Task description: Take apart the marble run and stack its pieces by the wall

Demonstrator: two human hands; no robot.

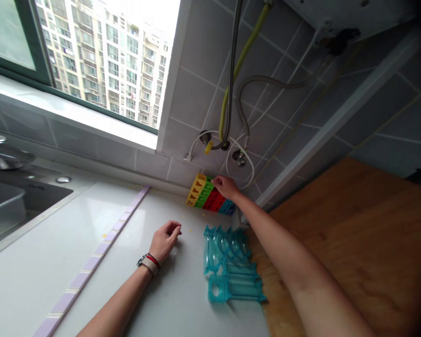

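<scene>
Against the tiled wall stands a stack of coloured plastic blocks (205, 193) in yellow, green, red and blue rows. My right hand (225, 186) reaches to its upper edge, fingertips pinched at a green block (209, 179); the fingers partly hide it and the red row's top. My left hand (164, 239) hovers over or rests on the white counter (126, 262), fingers curled with nothing visible in them. Clear turquoise plastic track pieces (228, 248) lie right of the left hand, one with a round hole (216, 288) at its end.
A lilac-and-white strip (94, 260) runs along the counter. The sink (28, 206) and tap (2, 154) are at left, under a window. A wooden board (354, 243) lies right. Hoses (231, 79), valves and a looped white cable (250, 164) hang above the blocks.
</scene>
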